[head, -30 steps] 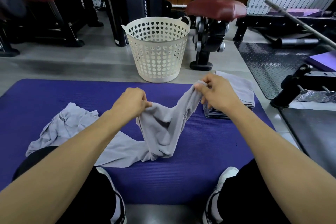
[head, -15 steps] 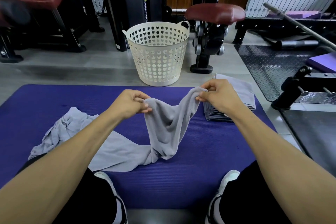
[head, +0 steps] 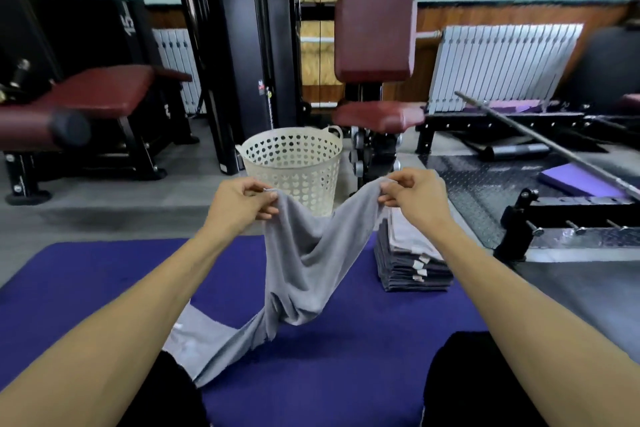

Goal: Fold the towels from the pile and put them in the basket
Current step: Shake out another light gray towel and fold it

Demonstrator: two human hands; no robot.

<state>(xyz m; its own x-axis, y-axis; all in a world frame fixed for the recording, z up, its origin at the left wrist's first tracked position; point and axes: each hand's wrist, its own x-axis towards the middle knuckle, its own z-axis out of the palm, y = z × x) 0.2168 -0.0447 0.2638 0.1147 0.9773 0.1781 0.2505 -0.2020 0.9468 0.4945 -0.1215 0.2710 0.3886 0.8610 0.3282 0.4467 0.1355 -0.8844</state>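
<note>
**Ana:** Pinching, both of them! The left hand (head: 242, 203) nips one top corner of the grey towel (head: 301, 267) between thumb and curled fingers, and the right hand (head: 414, 199) does the same at the other corner.

**Ben:** And the towel sags between them in a deep dip, up in the air over the purple mat (head: 363, 357). Its lower end trails down and left, onto the mat beside the person's left leg (head: 162, 395).

**Ana:** Containers now. The white basket (head: 294, 168) with heart-shaped holes stands on the grey floor just beyond the mat's far edge, behind the towel. From this angle I cannot tell what is in it; only the inner wall near the rim shows.

**Ben:** To the right, a neat stack of folded towels (head: 412, 265) sits on the mat's right side, partly hidden behind the right wrist.

**Ana:** Around it all, gym kit. A dark-red padded seat (head: 379, 114) with its upright back pad (head: 374, 17) rises just behind the basket on the right. A red bench (head: 100, 94) stands far left.

**Ben:** A long metal bar (head: 540, 139) slants across the right, over black checker-plate flooring (head: 478, 180). White radiators (head: 502, 66) line the far wall. Between hands and basket, only the hanging towel itself crosses the line.
</note>
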